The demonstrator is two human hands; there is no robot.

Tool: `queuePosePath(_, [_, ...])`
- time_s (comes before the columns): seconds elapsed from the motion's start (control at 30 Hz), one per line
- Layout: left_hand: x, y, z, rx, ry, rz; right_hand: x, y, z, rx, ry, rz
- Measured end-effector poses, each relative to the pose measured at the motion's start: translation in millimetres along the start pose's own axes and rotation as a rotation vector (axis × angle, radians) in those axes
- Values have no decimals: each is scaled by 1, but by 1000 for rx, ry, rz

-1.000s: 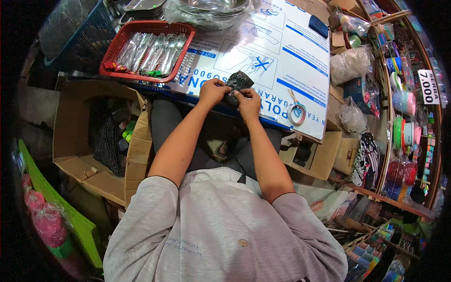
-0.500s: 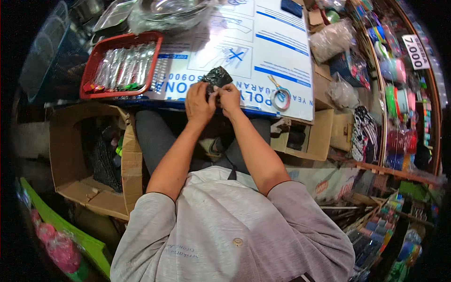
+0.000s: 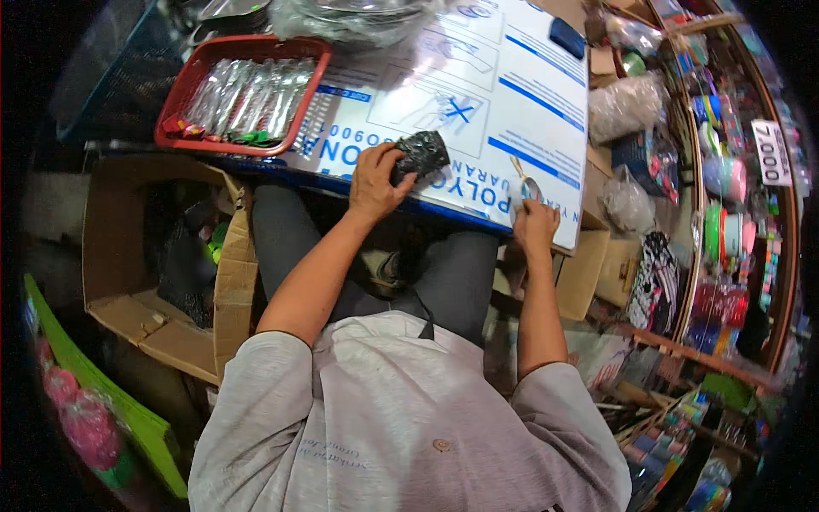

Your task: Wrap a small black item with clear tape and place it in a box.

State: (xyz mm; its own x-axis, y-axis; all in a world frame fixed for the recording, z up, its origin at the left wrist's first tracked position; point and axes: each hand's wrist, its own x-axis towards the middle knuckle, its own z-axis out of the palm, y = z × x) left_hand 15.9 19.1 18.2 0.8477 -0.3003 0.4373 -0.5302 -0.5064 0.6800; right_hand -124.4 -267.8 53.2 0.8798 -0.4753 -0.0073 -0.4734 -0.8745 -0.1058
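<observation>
A small bundle wrapped in shiny black plastic lies near the front edge of the white printed table sheet. My left hand is closed around its left side, thumb below and fingers above. To the right, my right hand has its fingers pressed together at a roll of tape, which looks tipped up and is partly covered by the fingers. A thin light-coloured piece sticks out beyond the roll; its kind is unclear.
A red basket of plastic-wrapped items stands at the left of the table, with wrapped metal trays behind. A dark blue pouch lies far right. An open cardboard box sits beside my left leg; crowded shelves line the right.
My right hand has left the black bundle and moved right to the tape roll. My left hand stays on the bundle. The whole view has shifted slightly.
</observation>
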Motion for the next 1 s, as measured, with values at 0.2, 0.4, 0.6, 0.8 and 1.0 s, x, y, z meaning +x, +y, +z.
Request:
queuePosePath(0.2, [-5, -12, -1, -40, 23, -44, 46, -119, -67, 1092, -369, -65])
queuePosePath(0.4, [-9, -13, 4, -112, 74, -78, 108, -219, -53, 1385, -745, 199])
queuePosePath(0.6, [-11, -17, 6, -194, 94, -111, 142, -262, -34, 887, -795, 210])
queuePosePath(0.8, [-15, -15, 11, -234, 87, -214, 160, -293, -36, 683, -856, 169])
queuePosePath(1.0, [-19, -9, 9, -203, 67, -365, 173, -317, -24, 454, -954, 65])
